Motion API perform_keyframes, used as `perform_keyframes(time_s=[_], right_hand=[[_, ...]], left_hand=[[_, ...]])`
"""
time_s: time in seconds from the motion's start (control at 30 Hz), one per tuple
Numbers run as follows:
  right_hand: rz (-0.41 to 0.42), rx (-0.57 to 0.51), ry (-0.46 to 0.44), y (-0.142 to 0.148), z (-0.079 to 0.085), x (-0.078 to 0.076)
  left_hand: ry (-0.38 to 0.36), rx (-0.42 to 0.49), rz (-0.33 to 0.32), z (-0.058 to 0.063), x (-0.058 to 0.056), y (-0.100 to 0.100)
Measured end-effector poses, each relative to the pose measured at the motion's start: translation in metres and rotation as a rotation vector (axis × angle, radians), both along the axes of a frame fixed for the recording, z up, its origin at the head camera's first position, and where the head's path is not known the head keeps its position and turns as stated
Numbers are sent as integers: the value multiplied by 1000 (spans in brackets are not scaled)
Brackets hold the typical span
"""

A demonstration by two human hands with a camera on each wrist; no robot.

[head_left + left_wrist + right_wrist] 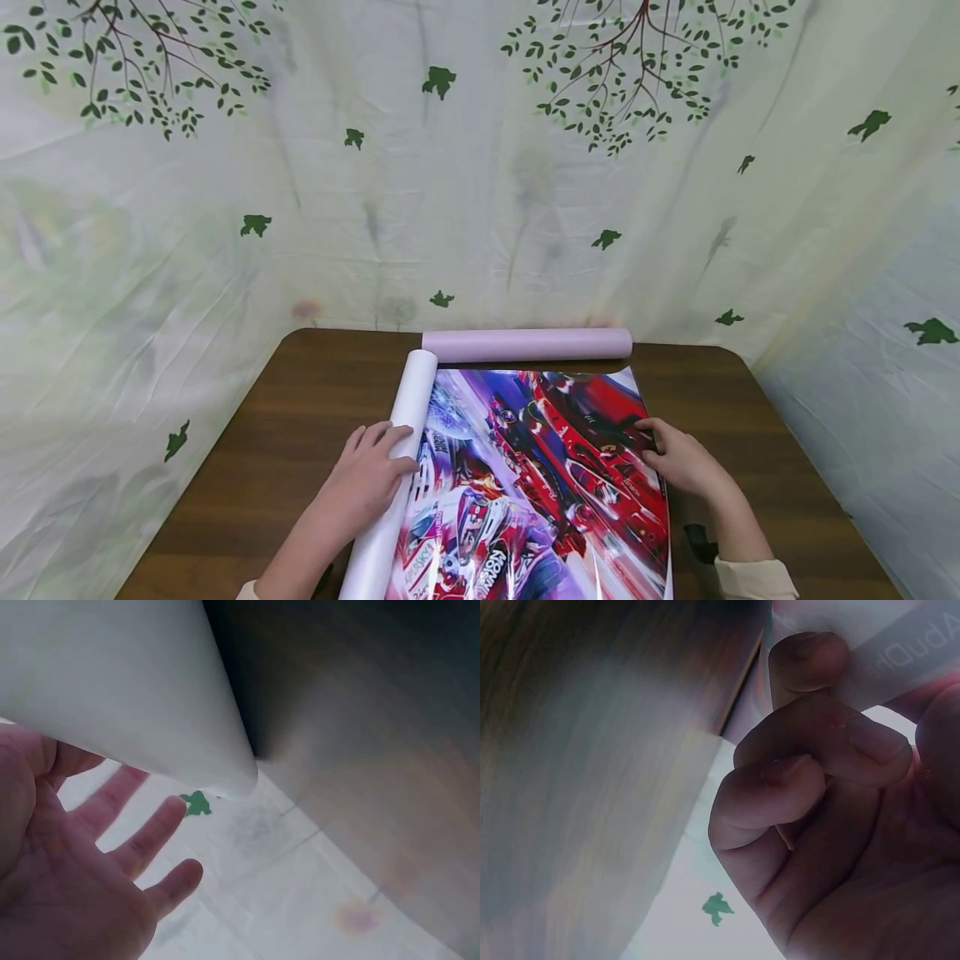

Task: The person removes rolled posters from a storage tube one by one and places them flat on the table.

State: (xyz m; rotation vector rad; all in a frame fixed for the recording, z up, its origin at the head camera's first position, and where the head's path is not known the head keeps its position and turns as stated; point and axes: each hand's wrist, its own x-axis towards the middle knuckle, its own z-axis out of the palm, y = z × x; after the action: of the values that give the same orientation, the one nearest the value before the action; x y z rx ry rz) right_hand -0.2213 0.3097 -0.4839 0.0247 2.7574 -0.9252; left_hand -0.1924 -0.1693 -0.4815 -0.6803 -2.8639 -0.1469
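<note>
A glossy poster [540, 467] with red racing cars and a helmeted figure lies partly unrolled on the table. Its left side is still wound into a white roll [408, 392], seen close up in the left wrist view. My left hand [373, 475] rests across this roll, fingers spread and fairly straight. At the poster's right edge is my right hand [686, 458], with fingertips on the printed face. The right wrist view shows that hand's fingers [817, 742] curled beside the poster's printed lettering [930, 645]; their contact with the edge is partly hidden.
A pale pink roll [525, 344] lies crosswise along the back of the brown wooden table [315, 400]. Behind the table hangs a light curtain [480, 208] with leaf prints. A small black object [699, 542] shows by the right wrist.
</note>
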Motion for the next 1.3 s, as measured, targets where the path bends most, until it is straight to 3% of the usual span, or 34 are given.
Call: perform_keyframes(time_s=[0.23, 0.53, 0.77, 1.3], right_hand=[[-1, 10, 4, 1, 1, 2], [2, 20, -6, 7, 1, 5], [-14, 24, -19, 13, 2, 8], [-15, 14, 5, 15, -1, 11]], left_hand=[[93, -28, 58, -1, -1, -5], [151, 16, 60, -12, -2, -15], [105, 25, 42, -13, -1, -21], [32, -16, 206, -4, -3, -37]])
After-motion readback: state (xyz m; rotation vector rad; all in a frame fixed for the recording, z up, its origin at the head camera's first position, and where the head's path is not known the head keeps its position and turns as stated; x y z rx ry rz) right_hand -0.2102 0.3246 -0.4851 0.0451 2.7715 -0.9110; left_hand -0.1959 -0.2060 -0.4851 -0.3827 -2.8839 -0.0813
